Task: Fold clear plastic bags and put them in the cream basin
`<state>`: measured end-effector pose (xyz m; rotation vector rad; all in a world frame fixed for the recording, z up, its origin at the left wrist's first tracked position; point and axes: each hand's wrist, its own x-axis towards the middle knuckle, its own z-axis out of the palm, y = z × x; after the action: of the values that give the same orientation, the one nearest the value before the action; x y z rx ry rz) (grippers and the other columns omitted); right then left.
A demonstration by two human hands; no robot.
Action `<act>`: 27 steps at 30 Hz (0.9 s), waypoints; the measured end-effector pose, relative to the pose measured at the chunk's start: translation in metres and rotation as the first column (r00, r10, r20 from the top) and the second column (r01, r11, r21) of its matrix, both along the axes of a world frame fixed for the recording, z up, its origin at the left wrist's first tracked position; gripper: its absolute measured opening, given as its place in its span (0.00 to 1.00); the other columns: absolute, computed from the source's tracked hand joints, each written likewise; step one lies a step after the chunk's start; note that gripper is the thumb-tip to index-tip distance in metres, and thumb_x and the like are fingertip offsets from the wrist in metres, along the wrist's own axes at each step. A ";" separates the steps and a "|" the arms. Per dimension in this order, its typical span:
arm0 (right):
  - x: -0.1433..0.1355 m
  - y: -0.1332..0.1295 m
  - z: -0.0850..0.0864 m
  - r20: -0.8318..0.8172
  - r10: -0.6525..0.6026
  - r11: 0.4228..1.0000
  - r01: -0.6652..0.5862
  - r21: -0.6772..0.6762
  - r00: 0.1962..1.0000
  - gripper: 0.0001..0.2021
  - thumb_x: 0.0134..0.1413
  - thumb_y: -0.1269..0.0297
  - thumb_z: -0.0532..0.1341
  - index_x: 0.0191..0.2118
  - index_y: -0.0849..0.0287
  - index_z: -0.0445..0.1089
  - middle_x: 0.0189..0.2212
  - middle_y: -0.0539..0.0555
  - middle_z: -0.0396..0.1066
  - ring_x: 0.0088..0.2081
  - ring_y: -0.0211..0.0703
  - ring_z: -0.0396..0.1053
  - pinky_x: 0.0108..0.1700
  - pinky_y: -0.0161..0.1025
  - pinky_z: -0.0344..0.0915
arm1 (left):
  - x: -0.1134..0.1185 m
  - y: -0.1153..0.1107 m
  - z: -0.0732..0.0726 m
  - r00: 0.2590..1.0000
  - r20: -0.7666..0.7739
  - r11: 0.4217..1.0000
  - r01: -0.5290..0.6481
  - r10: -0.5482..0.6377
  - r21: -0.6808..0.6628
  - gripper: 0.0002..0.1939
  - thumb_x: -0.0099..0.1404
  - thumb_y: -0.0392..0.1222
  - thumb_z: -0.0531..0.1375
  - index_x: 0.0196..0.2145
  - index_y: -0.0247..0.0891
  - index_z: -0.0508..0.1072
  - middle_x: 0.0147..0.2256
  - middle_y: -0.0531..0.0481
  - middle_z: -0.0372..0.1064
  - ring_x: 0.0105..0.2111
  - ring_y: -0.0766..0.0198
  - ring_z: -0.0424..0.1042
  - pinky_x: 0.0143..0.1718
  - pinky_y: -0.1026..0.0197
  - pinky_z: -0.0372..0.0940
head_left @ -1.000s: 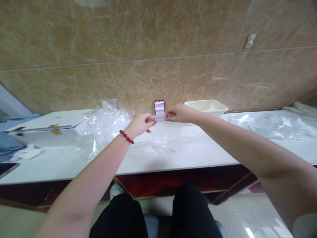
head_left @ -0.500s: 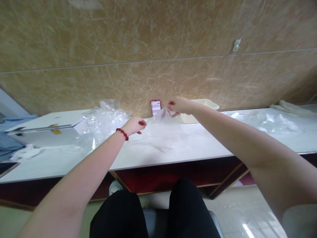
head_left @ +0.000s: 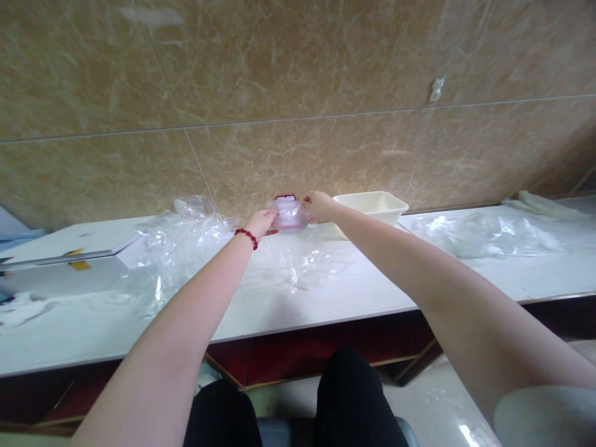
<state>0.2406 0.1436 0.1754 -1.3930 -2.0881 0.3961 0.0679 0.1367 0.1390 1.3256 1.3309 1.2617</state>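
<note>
A clear plastic bag [head_left: 298,257] hangs between my two hands over the white counter, its upper edge pinched at both sides. My left hand [head_left: 264,222], with a red bead bracelet at the wrist, grips the bag's left side. On the right side, my right hand [head_left: 316,205] holds the bag between closed fingers. Behind the thin film a phone [head_left: 285,205] with a red edge and lit screen leans against the wall, partly veiled by the plastic. Just right of my right hand sits a cream plastic tub [head_left: 372,203], partly hidden by my forearm.
A heap of clear plastic bags [head_left: 186,242] lies left of my hands, beside a white box [head_left: 79,254]. More clear bags [head_left: 484,236] lie flat on the right of the counter [head_left: 261,316]. A tiled wall [head_left: 279,149] rises behind.
My left hand has moved up and right to the bag, and my right hand slightly left. The bag is now stretched between both hands in front of the phone. The view has shifted slightly.
</note>
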 end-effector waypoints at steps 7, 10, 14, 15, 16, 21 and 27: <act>0.002 0.035 -0.011 0.046 -0.030 0.978 0.020 0.205 0.998 0.10 0.48 0.65 0.51 0.34 0.62 0.66 0.29 0.54 0.68 0.29 0.37 0.64 0.31 0.32 0.58 | -0.010 0.040 0.001 0.999 0.009 0.990 -0.035 0.034 0.139 0.06 0.45 0.36 0.58 0.25 0.34 0.70 0.27 0.50 0.65 0.27 0.69 0.63 0.27 0.67 0.60; 0.004 0.036 -0.013 0.052 -0.033 0.953 0.016 0.302 0.998 0.10 0.49 0.64 0.50 0.35 0.61 0.65 0.30 0.54 0.68 0.32 0.38 0.64 0.33 0.32 0.57 | -0.014 0.042 0.002 0.999 0.005 0.978 -0.041 0.041 0.202 0.07 0.45 0.37 0.58 0.27 0.36 0.70 0.27 0.51 0.65 0.27 0.70 0.63 0.28 0.67 0.60; 0.012 0.018 -0.019 0.068 0.053 0.917 -0.076 0.391 0.996 0.11 0.50 0.62 0.49 0.36 0.60 0.64 0.30 0.53 0.68 0.33 0.38 0.65 0.34 0.31 0.56 | -0.019 0.028 -0.003 0.995 -0.089 0.932 -0.010 0.046 0.362 0.08 0.47 0.40 0.58 0.27 0.37 0.71 0.28 0.51 0.67 0.29 0.69 0.64 0.33 0.65 0.60; 0.015 0.012 -0.023 0.073 0.080 0.914 -0.102 0.394 0.994 0.11 0.51 0.62 0.49 0.36 0.59 0.64 0.30 0.53 0.68 0.33 0.38 0.64 0.34 0.31 0.56 | -0.020 0.021 -0.007 0.990 -0.129 0.919 0.006 0.049 0.394 0.08 0.47 0.40 0.58 0.27 0.37 0.71 0.28 0.51 0.67 0.30 0.69 0.64 0.34 0.65 0.59; 0.018 0.005 -0.028 0.074 0.102 0.912 -0.123 0.391 0.992 0.11 0.51 0.62 0.49 0.36 0.59 0.64 0.31 0.52 0.68 0.33 0.37 0.64 0.34 0.31 0.56 | -0.021 0.014 -0.012 0.985 -0.166 0.910 0.028 0.045 0.414 0.08 0.47 0.40 0.58 0.27 0.37 0.71 0.29 0.51 0.67 0.31 0.69 0.65 0.36 0.66 0.58; 0.033 -0.029 -0.071 0.087 0.203 0.915 -0.221 0.337 0.975 0.10 0.51 0.63 0.49 0.35 0.58 0.65 0.31 0.53 0.67 0.33 0.38 0.64 0.36 0.32 0.56 | -0.023 -0.024 -0.051 0.931 -0.364 0.902 0.169 -0.014 0.398 0.07 0.47 0.41 0.58 0.27 0.39 0.71 0.31 0.50 0.67 0.33 0.66 0.65 0.38 0.63 0.58; 0.040 -0.072 -0.129 0.106 0.258 0.946 -0.273 0.176 0.960 0.11 0.52 0.62 0.48 0.36 0.56 0.66 0.32 0.54 0.67 0.36 0.39 0.64 0.38 0.35 0.57 | -0.017 -0.061 -0.095 0.869 -0.477 0.898 0.306 -0.128 0.316 0.04 0.47 0.40 0.58 0.24 0.43 0.72 0.30 0.49 0.68 0.34 0.62 0.65 0.43 0.60 0.56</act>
<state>0.2809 0.0714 0.0469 -1.0370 -2.3232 0.2420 0.0507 0.0761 0.0436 2.0879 1.2128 1.1288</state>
